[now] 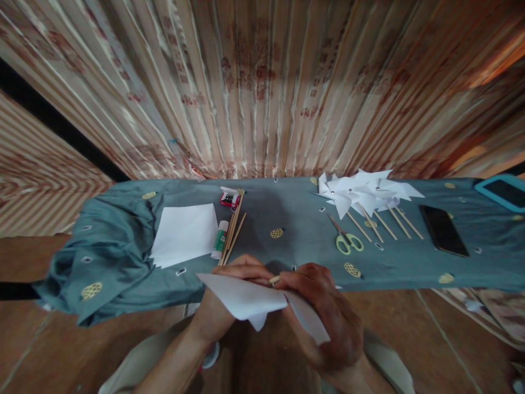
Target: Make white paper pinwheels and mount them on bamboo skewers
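Note:
Close to my body, at the table's near edge, I hold a white paper pinwheel (246, 295) with its folded blades hanging down. My left hand (244, 269) is closed on it from behind, and the paper covers part of those fingers. My right hand (328, 301) grips the other side, fingers curled around a wooden stick (274, 279), of which only a short pale end shows between the hands. Whether a pin joins the stick and paper is hidden. Beyond my left hand lie several loose wooden sticks (233, 235), a glue stick (220, 239) and a small red-and-white box of pins (229, 197).
A stack of white paper sheets (184, 232) lies at the left on the blue-green tablecloth (283, 251). To the right are several finished pinwheels (365, 191), green-handled scissors (348, 243), a black phone (443, 230) and a blue-framed device (502, 191). Behind hangs a patterned curtain (262, 98).

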Demonstrator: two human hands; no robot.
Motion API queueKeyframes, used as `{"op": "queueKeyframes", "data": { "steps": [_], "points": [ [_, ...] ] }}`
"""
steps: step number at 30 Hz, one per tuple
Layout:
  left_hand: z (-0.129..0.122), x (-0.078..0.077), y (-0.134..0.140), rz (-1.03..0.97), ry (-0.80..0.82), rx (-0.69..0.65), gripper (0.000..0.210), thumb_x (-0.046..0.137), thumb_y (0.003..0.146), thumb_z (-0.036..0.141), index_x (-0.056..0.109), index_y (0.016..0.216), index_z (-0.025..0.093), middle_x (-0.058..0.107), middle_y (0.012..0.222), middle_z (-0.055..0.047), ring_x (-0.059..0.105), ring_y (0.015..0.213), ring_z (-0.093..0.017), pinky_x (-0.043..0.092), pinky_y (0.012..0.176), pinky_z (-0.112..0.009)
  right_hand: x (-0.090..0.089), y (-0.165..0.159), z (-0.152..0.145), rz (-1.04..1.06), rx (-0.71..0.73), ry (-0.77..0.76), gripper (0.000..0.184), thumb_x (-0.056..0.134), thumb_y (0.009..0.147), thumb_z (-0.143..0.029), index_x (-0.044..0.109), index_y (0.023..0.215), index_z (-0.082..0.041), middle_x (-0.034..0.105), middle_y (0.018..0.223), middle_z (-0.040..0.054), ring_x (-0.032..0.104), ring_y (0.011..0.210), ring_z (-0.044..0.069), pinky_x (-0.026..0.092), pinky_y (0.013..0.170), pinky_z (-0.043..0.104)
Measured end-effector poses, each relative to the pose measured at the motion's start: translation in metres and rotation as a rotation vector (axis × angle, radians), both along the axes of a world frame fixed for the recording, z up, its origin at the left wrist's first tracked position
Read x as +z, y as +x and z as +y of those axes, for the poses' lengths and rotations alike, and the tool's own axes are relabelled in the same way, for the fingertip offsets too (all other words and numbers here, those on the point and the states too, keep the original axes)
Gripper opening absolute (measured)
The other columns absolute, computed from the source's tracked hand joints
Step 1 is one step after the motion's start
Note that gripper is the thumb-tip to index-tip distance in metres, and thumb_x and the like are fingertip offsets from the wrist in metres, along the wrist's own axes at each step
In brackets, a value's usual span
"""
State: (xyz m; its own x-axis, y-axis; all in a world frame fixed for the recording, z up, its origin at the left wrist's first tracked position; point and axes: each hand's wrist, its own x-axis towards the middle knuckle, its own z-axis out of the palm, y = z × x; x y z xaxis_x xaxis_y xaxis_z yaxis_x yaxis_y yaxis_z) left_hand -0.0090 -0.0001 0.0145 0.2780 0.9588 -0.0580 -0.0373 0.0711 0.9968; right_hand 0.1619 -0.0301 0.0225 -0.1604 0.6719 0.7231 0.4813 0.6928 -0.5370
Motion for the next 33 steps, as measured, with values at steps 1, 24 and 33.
{"op": "queueKeyframes", "data": {
  "steps": [1, 24, 33],
  "points": [
    [0.0, 0.0, 0.0, 0.013, 0.004, 0.008, 0.008, 0.076, 0.071, 0.029, 0.079, 0.071, 0.022, 0.065, 0.071, -0.002, 0.059, 0.066, -0.014, 0.044, 0.061, -0.023, -0.003, 0.0, 0.0, 0.015, -0.025, -0.028, 0.029, 0.056, 0.087, -0.011, 0.059, 0.115, -0.019, 0.072, 0.088, 0.0044, 0.067, 0.081, 0.017, 0.054, 0.075, 0.032],
    [0.023, -0.059, 0.021, -0.137, -0.27, 0.339, 0.024, 0.085, 0.044, 0.032, 0.076, 0.06, 0.017, 0.073, 0.063, -0.004, 0.066, 0.063, -0.021, 0.051, 0.062, -0.029, -0.072, -0.005, 0.044, 0.468, -0.117, -0.837, 0.038, 0.073, 0.07, -0.04, 0.069, 0.098, -0.016, 0.076, 0.094, 0.0092, 0.069, 0.084, 0.025, 0.054, 0.076, 0.036],
    [0.023, -0.066, 0.023, -0.131, -0.306, 0.332, 0.023, 0.084, 0.047, 0.032, 0.076, 0.062, 0.016, 0.072, 0.059, -0.004, 0.067, 0.062, -0.022, 0.052, 0.062, -0.031, -0.076, 0.006, 0.054, 0.368, 0.029, -0.917, 0.029, 0.071, 0.069, -0.043, 0.071, 0.078, -0.015, 0.07, 0.07, 0.0032, 0.059, 0.063, 0.017, 0.047, 0.057, 0.026]
  ]
}}
